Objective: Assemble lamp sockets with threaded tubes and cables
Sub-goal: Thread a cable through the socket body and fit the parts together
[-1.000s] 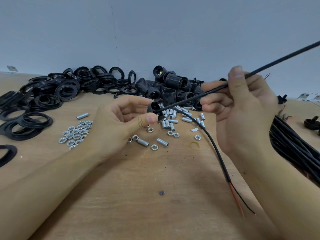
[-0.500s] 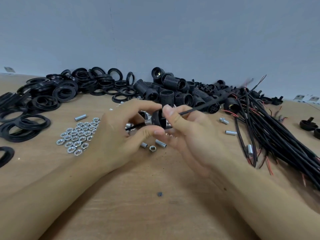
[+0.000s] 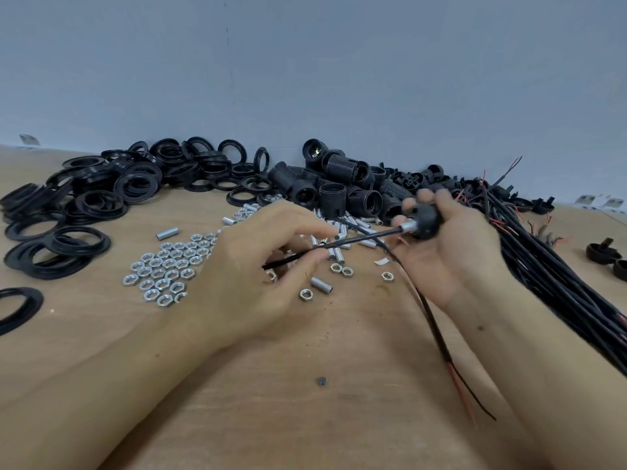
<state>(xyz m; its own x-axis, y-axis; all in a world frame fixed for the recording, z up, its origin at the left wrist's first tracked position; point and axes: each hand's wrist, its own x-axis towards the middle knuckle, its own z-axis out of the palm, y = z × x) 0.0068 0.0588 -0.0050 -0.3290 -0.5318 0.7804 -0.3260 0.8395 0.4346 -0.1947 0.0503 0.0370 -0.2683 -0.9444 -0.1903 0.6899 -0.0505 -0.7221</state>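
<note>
1. The right hand (image 3: 451,245) grips a black socket base (image 3: 424,220) fitted with a short threaded tube (image 3: 403,228), raised above the desk (image 3: 339,418).
2. The left hand (image 3: 258,266) pinches the black cable (image 3: 339,242) running into that tube; its bared red and black leads trail toward the near desk edge.
3. Likely risk: a loose pinch lets the cable slide back out of the tube.
4. Loose nuts (image 3: 163,269) and spare tubes (image 3: 339,256) lie just below; a dragging cable could scatter them.
</note>
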